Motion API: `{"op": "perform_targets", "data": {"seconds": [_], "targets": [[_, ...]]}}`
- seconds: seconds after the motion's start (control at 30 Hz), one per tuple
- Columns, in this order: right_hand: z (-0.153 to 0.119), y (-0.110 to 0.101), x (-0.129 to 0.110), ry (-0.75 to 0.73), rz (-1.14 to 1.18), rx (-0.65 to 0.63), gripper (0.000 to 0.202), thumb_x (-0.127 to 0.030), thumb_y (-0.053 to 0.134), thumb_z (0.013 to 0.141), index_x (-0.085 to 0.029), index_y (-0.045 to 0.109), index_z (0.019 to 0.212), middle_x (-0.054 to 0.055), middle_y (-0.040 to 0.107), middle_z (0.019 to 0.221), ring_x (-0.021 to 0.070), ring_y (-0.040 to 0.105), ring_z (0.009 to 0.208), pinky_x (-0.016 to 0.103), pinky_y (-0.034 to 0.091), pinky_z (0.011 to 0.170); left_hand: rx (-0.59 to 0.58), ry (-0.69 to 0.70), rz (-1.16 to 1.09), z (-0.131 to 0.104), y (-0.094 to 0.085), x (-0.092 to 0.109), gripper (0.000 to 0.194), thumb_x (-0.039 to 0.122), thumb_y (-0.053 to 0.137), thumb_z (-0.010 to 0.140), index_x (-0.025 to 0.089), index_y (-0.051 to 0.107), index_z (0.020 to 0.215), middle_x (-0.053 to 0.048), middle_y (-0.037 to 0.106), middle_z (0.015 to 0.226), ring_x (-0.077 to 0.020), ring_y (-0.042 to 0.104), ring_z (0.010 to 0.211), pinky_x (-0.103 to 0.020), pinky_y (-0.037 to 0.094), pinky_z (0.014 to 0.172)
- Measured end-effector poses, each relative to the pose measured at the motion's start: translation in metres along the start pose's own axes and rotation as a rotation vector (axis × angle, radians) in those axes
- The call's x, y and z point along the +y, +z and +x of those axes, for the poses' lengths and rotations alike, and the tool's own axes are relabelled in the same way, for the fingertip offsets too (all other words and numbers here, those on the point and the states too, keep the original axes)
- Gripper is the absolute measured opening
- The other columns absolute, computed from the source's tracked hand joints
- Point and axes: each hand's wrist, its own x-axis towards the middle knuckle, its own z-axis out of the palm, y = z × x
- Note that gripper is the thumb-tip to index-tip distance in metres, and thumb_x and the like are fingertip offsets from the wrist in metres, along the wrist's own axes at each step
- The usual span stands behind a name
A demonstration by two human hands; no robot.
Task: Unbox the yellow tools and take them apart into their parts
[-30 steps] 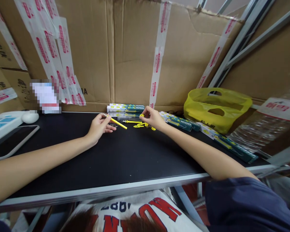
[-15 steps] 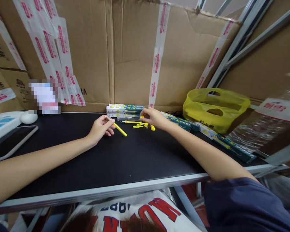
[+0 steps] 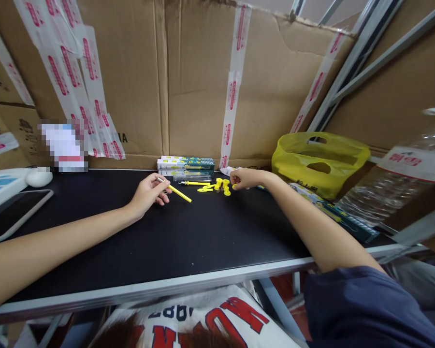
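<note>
left hand (image 3: pixel 147 194): over the black worktop (image 3: pixel 159 246), grip clamped on a slim yellow stick (image 3: pixel 181 194) with a pale upper end. stick slants, its yellow end pointing down and to the right, toward the near edge. whether that end touches the worktop, cannot tell.

right hand (image 3: pixel 246 178): at the right side of a small cluster of yellow pieces (image 3: pixel 226 185), fingers bent and pointing down. a bit of yellow shows at the fingertips; cannot tell if the grip is closed on it or it lies beneath.

between the hands, toward the back: a yellow rod with a dark tip (image 3: pixel 195 183) lying flat, yellow clip-like parts (image 3: pixel 205 189) just beside it. behind these, a clear case (image 3: pixel 192 178), then stacked printed boxes (image 3: pixel 184 165) near the cardboard wall (image 3: pixel 195 87).

right side: yellow plastic bag (image 3: pixel 321 166), long green-and-white box (image 3: pixel 353 223) in front of it, large clear bottle (image 3: pixel 384 181).

left side: phone (image 3: pixel 18 212) lying flat, white rounded object (image 3: pixel 39 178) behind it.
</note>
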Motion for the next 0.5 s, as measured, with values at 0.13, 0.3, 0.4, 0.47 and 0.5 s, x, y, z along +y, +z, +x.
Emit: {"op": "perform_targets", "data": {"seconds": [0.13,0.3,0.4,0.47,0.5], "targets": [[0.005,0.011,-0.003,0.010,0.136,0.006,0.028,-0.012,0.067,0.068,-0.019,0.047,0.086,0.000,0.061,0.072,0.0106,0.056,0.053,0.022,0.043,0.047,-0.011,0.003,-0.005,0.000,0.001,0.000,0.030,0.038,0.069,0.074,0.017,0.051,0.086,0.000,0.064,0.067,-0.0106,0.061,0.047,-0.017,0.046,0.039],[0.002,0.007,-0.006,-0.003,0.158,0.038,0.035,-0.015,0.069,0.068,-0.019,0.044,0.092,-0.001,0.061,0.071,0.0120,0.057,0.055,0.023,0.044,0.050,-0.010,0.005,-0.017,-0.002,0.001,0.001,0.029,0.036,0.069,0.074,0.017,0.051,0.086,-0.001,0.065,0.068,-0.0107,0.061,0.048,-0.017,0.046,0.040],[-0.005,0.000,-0.021,-0.107,0.027,0.235,0.024,-0.018,0.067,0.072,-0.019,0.049,0.088,0.002,0.062,0.077,0.0136,0.055,0.062,0.025,0.041,0.057,-0.033,0.015,-0.012,-0.002,0.000,0.000,0.029,0.036,0.069,0.074,0.017,0.051,0.086,-0.002,0.067,0.070,-0.0107,0.062,0.049,-0.017,0.047,0.041],[-0.011,0.001,-0.042,-0.232,0.035,0.413,0.011,-0.025,0.060,0.080,-0.018,0.053,0.085,0.004,0.062,0.079,0.0147,0.054,0.068,0.026,0.039,0.061,-0.068,0.021,0.003,-0.002,0.000,-0.001,0.031,0.037,0.070,0.074,0.017,0.050,0.087,-0.003,0.069,0.075,-0.0110,0.063,0.051,-0.017,0.047,0.042],[-0.013,0.004,-0.055,-0.311,0.104,0.447,0.014,-0.031,0.055,0.086,-0.018,0.054,0.084,0.003,0.061,0.077,0.0142,0.053,0.067,0.026,0.038,0.062,-0.088,0.024,0.012,-0.002,0.000,-0.001,0.033,0.038,0.071,0.074,0.017,0.050,0.087,-0.004,0.069,0.077,-0.0114,0.064,0.052,-0.017,0.047,0.042]]}}
